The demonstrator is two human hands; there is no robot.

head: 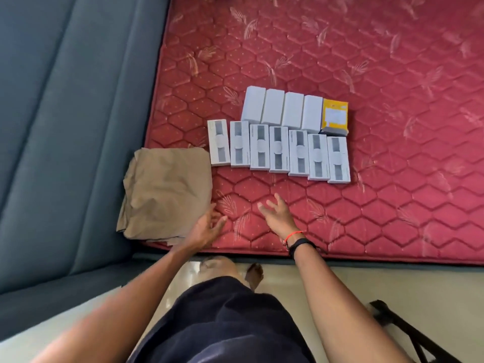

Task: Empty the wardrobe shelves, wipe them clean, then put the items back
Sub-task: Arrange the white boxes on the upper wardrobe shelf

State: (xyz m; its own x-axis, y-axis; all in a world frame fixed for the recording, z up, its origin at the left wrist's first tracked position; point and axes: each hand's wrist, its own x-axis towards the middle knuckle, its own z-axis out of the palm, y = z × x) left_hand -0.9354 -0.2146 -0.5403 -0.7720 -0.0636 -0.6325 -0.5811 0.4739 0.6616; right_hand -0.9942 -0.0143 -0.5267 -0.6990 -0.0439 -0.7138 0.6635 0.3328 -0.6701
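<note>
1. Seven white boxes (279, 151) lie flat on the red mattress (366, 74), well beyond both sets of fingertips. They sit side by side, long axes pointing away from the person.
2. Four plain white boxes (281, 110) and a yellow box (334, 115) form a second row further off, long axes the same way.
3. Folded tan cloth (167, 192) just left of left hand (207, 226).
4. Left fingers (219, 221) loosely spread, gripping nothing; contact with cloth edge unclear.
5. Right hand (275, 216) above the mattress, fingers spread, holding nothing; bands (298, 241) on wrist.
</note>
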